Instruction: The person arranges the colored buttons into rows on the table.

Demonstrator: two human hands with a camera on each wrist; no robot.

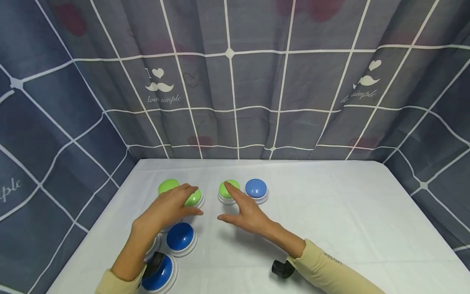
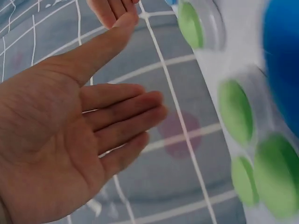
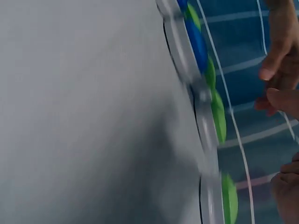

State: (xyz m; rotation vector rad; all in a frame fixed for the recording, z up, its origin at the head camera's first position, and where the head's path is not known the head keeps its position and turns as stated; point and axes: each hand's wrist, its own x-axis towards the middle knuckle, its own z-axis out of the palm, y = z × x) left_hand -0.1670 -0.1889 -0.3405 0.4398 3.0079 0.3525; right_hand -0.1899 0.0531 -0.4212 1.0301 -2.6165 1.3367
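Note:
My left hand [image 1: 167, 210] hovers over a group of dome-topped push buttons at the table's left, fingers extended, thumb apart. Its bare palm faces the left wrist camera, holding nothing. A green button [image 1: 169, 185] and another green button [image 1: 196, 198] show past its fingers. Closer in are a dark blue button [image 1: 180, 236] and a second dark blue button [image 1: 161, 278], partly under the left forearm. My right hand [image 1: 251, 214] is held above the table, thumb and fingers spread and empty. Its index finger overlaps a green button [image 1: 225, 191] in the head view, beside a lighter blue button [image 1: 256, 188].
The buttons stand in white round bases on a white-covered table [image 1: 349, 212]. A grey grid-patterned curtain [image 1: 257, 81] hangs behind and at both sides. A small black object [image 1: 282, 269] sits by the right cuff; a black wrist device [image 1: 154, 263] is at the left.

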